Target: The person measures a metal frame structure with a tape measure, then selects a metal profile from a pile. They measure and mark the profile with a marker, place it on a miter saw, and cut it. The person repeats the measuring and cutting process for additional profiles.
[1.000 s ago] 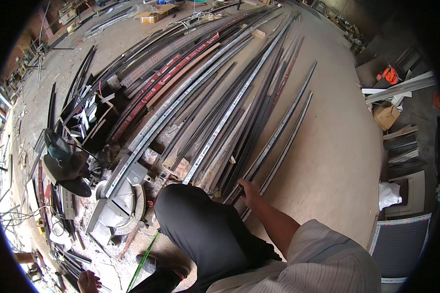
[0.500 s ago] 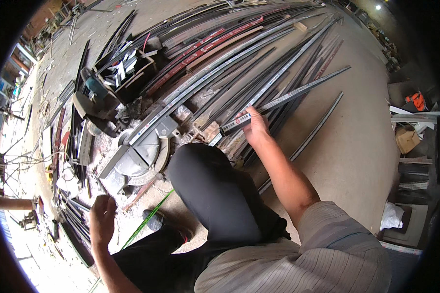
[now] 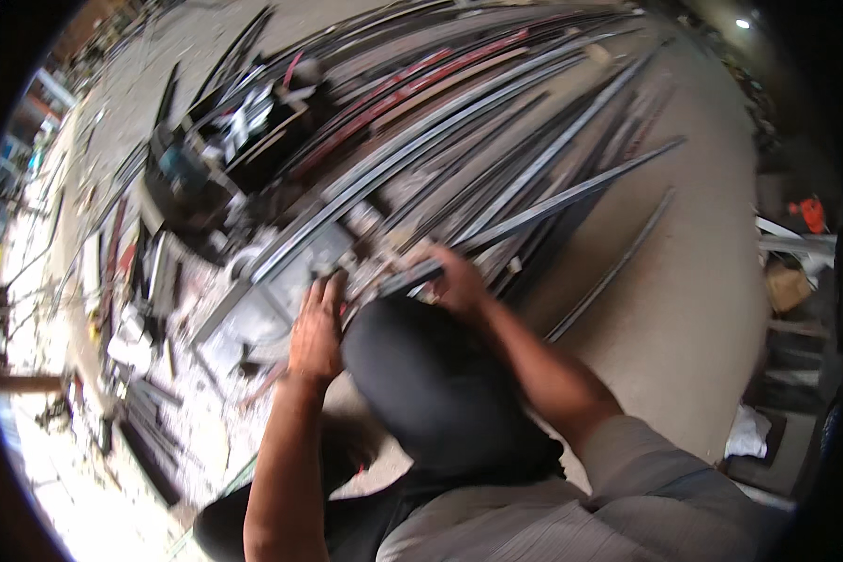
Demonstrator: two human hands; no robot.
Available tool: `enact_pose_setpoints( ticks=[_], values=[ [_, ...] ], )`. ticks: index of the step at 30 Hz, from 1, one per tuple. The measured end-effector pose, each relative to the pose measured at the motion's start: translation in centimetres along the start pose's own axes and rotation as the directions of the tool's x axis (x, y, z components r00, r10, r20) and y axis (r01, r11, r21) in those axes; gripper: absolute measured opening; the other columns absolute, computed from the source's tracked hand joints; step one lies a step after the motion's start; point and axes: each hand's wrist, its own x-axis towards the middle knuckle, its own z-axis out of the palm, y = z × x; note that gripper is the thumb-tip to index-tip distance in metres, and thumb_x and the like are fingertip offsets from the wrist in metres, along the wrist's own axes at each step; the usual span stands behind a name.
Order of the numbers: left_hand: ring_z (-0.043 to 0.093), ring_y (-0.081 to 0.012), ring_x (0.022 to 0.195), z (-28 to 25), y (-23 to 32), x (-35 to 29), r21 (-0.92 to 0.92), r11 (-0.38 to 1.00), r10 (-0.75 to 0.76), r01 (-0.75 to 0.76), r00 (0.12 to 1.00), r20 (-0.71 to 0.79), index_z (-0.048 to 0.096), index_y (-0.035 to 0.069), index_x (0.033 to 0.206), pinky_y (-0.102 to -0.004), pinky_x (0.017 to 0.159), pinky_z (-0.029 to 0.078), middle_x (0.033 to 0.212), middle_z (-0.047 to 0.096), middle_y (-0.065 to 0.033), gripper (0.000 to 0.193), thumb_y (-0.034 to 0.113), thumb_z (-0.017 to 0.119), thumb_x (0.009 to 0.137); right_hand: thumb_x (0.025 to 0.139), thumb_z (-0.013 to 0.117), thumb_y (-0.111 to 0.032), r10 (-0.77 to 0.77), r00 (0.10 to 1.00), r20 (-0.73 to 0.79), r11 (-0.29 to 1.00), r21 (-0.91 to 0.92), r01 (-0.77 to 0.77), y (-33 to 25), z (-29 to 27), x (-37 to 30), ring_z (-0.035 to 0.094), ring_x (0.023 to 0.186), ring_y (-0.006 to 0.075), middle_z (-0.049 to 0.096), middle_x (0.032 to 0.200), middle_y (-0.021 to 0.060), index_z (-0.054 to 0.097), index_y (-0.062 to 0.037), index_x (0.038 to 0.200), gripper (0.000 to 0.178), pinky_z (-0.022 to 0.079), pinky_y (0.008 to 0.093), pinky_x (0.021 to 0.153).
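Note:
My right hand (image 3: pixel 459 281) is closed around a long dark metal profile (image 3: pixel 571 196), close to its near end. From there the profile slants away to the upper right, over other bars on the floor. Just left of my raised knee, my left hand (image 3: pixel 317 328) reaches forward with its fingers stretched out and nothing visible in it. It is nearest the grey metal base of a mitre saw (image 3: pixel 258 314). Motion blur hides whether the hand touches the base. One long bar (image 3: pixel 365 192) lies across the saw base.
Piles of long metal bars and red profiles (image 3: pixel 421 80) spread over the floor ahead. A dark box of offcuts (image 3: pixel 262 140) stands beyond the saw. Scraps and debris litter the left side. Shelves with an orange item (image 3: pixel 808 214) and a white bag (image 3: pixel 749 432) line the right.
My left hand has moved forward and right, from beside my leg to the saw base. My right hand has drawn the profile's near end slightly nearer and left. The view is now blurred.

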Motion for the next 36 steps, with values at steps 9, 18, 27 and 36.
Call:
enact_pose_setpoints(
  ticks=[9, 18, 27, 36],
  values=[
    [0.069, -0.0455, 0.111, 6.3, -2.8, 6.0, 0.116, 0.985, 0.067, -0.130, 0.899, 0.433, 0.059, 0.010, 0.130, -0.0542, 0.093, 0.055, 0.118, 0.071, -0.0236, 0.038, 0.030, 0.060, 0.098, 0.094, 0.080, -0.026, 0.531, 0.844, 0.079, 0.353, 0.884, -0.306, 3.9, 5.8, 1.0, 0.072, 0.092, 0.0193, 0.070, 0.101, 0.0030, 0.070, -0.0083, 0.115, 0.030, 0.063, 0.0423, 0.081],
    [0.074, -0.0411, 0.099, 11.3, -13.2, -4.1, -0.086, 0.993, -0.040, 0.076, 0.933, 0.357, 0.060, 0.007, 0.120, -0.0550, 0.086, 0.057, 0.110, 0.074, -0.0228, 0.034, 0.033, 0.063, 0.098, 0.097, 0.071, -0.020, 0.642, 0.765, 0.050, 0.009, 0.997, -0.074, 8.1, 2.7, 1.3, 0.068, 0.082, 0.0251, 0.068, 0.091, 0.0066, 0.064, -0.0085, 0.104, 0.015, 0.059, 0.0417, 0.078],
    [0.071, -0.0455, 0.098, 2.4, -7.2, -10.3, 0.305, 0.929, -0.328, 0.211, 0.850, 0.412, 0.059, 0.005, 0.111, -0.0576, 0.087, 0.055, 0.106, 0.071, -0.0217, 0.043, 0.044, 0.068, 0.098, 0.098, 0.069, -0.016, 0.789, 0.595, 0.155, -0.136, 0.988, -0.076, 14.1, 2.8, 0.2, 0.072, 0.087, 0.0297, 0.066, 0.090, 0.0120, 0.063, -0.0021, 0.109, 0.019, 0.060, 0.0526, 0.066],
    [0.070, -0.0450, 0.095, 2.5, -13.2, -19.3, 0.243, 0.909, -0.409, 0.339, 0.836, 0.364, 0.056, 0.004, 0.109, -0.0570, 0.083, 0.055, 0.103, 0.070, -0.0202, 0.036, 0.031, 0.074, 0.094, 0.089, 0.072, -0.005, 0.858, 0.509, 0.070, 0.043, 0.977, -0.207, 5.0, 8.1, 2.5, 0.071, 0.079, 0.0264, 0.067, 0.090, 0.0108, 0.067, 0.0009, 0.100, 0.014, 0.057, 0.0453, 0.063]
  ],
)
